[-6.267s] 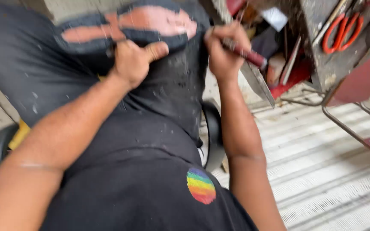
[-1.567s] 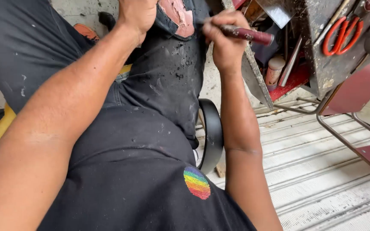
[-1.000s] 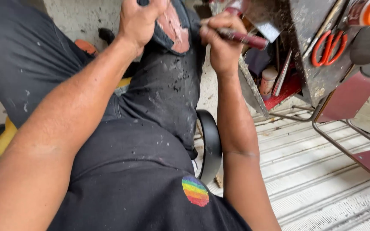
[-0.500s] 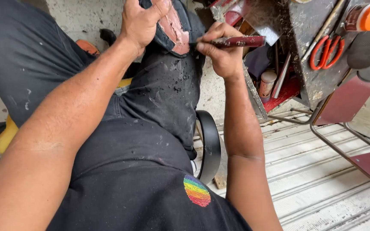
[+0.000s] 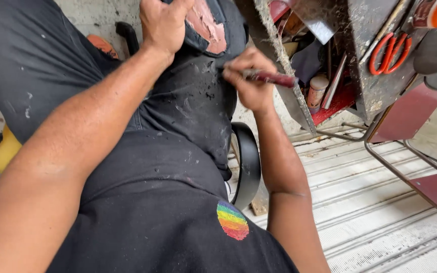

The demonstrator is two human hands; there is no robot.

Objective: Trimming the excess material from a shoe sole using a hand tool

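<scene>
Hands: left (image 5: 164, 23) gripping pink-smeared sole (image 5: 209, 25), right (image 5: 249, 78) holding dark-red tool (image 5: 271, 78)

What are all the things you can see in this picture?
Shoe: one, dark with a pinkish worn sole, on the lap at the top.
Tool: one, dark red handle, beside the shoe.
Scissors: one pair, orange handles, on the grey box at the upper right.
Box: one, grey and dirty, upper right.
Can: one, small, pale with a reddish band, standing in the red tray.
Metal frame: one, dark red, right side.
Floor: pale ribbed sheet, lower right.
Shirt patch: one, rainbow-coloured, on the black shirt.
Left hand: grips the shoe.
Right hand: holds the tool.
</scene>
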